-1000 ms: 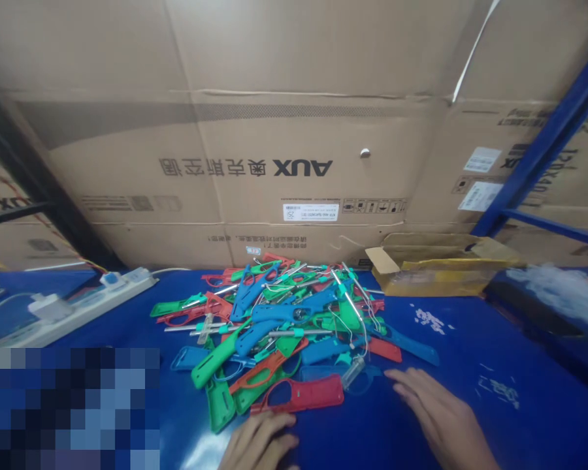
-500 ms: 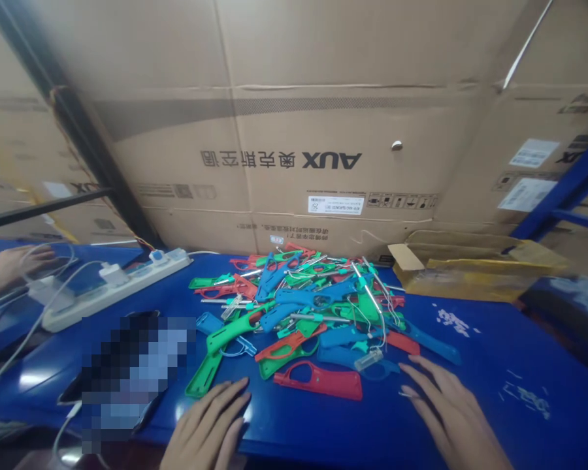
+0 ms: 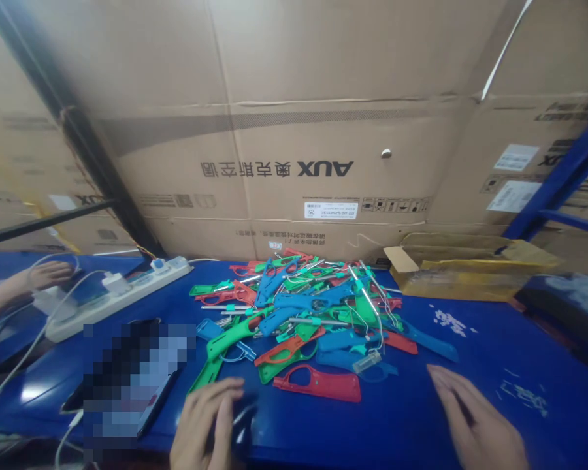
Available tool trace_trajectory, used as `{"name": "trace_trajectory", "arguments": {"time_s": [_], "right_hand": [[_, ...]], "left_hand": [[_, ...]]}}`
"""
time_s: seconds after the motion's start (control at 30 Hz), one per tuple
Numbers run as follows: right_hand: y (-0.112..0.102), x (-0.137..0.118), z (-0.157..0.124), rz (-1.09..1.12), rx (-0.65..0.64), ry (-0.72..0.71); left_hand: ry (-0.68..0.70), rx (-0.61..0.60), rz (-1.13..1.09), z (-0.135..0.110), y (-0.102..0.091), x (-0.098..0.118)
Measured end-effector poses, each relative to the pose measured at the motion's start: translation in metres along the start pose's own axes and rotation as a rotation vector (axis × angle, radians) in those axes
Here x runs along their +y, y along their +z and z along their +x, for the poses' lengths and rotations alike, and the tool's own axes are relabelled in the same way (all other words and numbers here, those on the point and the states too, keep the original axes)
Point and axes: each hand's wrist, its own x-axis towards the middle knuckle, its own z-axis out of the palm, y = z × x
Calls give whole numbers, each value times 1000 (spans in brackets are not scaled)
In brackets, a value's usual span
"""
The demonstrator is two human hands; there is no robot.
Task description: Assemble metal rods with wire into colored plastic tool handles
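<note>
On the blue table lies a heap of stick-lighter parts: red, green and blue plastic handle shells, metal tubes and thin wires. My left hand (image 3: 210,421) is at the front edge, fingers stretched forward, thumb apart, holding nothing I can see. Its fingertips are close to a green handle shell (image 3: 206,375). A red handle shell (image 3: 330,385) lies flat between my hands. To the right, my right hand (image 3: 477,421) is off the heap, fingers extended and loosely together, with a gap near the thumb and no part visible in it. Nearest it is a blue handle shell (image 3: 434,343).
A phone-like device (image 3: 127,385), its screen pixelated, lies left with a cable. Behind it runs a white power strip (image 3: 122,297); another person's hand (image 3: 53,274) is beyond. A carton (image 3: 470,281) stands back right. Small white pieces (image 3: 451,322) lie scattered right. Cardboard (image 3: 284,130) backs the table.
My right hand has moved right, away from the heap, and its fingers have drawn closer together. My left hand has turned slightly, its fingers bunching a little. The camera view has shifted slightly.
</note>
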Motion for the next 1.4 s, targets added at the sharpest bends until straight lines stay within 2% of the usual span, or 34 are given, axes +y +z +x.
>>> {"name": "trace_trajectory", "arguments": {"time_s": [0.1, 0.17, 0.2, 0.23, 0.3, 0.37, 0.43, 0.5, 0.77, 0.9, 0.97, 1.07, 1.23, 1.3, 1.4], "right_hand": [[-7, -3, 1, 67, 54, 233], [-8, -7, 3, 112, 27, 283], [-8, -9, 3, 127, 13, 276], [-7, -11, 4, 134, 4, 256], [-4, -14, 5, 129, 8, 198], [-3, -15, 4, 119, 33, 150], [-5, -16, 2, 116, 67, 125], [-7, -15, 0, 126, 91, 113], [-12, -22, -3, 135, 71, 68], [-22, -31, 11, 119, 108, 32], [-27, -37, 31, 87, 103, 7], [-25, -47, 83, 66, -96, -159], [13, -59, 178, 40, -289, -344], [28, -58, 196, 28, -348, -398], [39, -53, 194, 24, -386, -437]], "left_hand": [[50, -119, 32, 58, 8, 9], [216, -379, 113, 103, 26, 14], [340, -522, 152, 124, 38, 16], [416, -597, 151, 142, 51, 17], [513, -681, 155, 169, 78, 16], [590, -721, 166, 183, 99, 12], [646, -724, 160, 188, 111, 6], [671, -681, 145, 187, 114, 0], [608, -263, 7, 181, 96, -3], [566, -209, -98, 174, 104, -3], [534, -212, -177, 170, 109, -3], [455, -209, -299, 167, 114, -3], [346, -300, -406, 162, 113, 1], [309, -340, -430, 160, 113, 3], [248, -408, -462, 156, 115, 6]]}}
